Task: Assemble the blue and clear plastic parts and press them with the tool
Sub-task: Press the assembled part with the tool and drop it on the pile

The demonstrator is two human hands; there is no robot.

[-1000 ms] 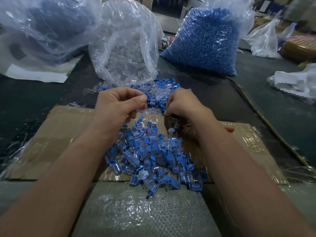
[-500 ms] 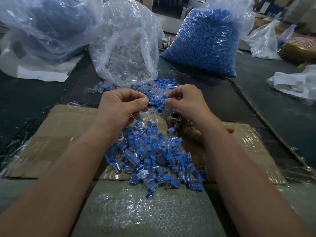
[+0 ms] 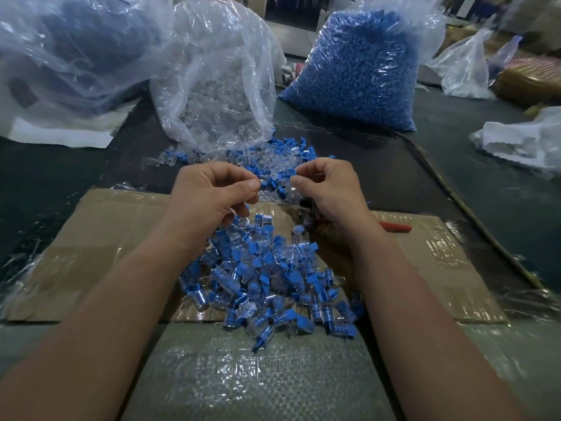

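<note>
Over the cardboard's (image 3: 106,238) far edge, your left hand (image 3: 212,192) pinches what looks like a clear part (image 3: 263,183), your right hand (image 3: 326,189) a blue part (image 3: 292,173), nearly touching. Misalign them and the blue one may slip into the joined pile (image 3: 267,278) below.

Right hand (image 3: 326,189) lifted a blue part (image 3: 292,172) toward the left hand (image 3: 212,192).

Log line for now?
left hand: pinches small part | right hand: pinches blue part | hands: apart, not joined | assembled pile: on cardboard
</note>
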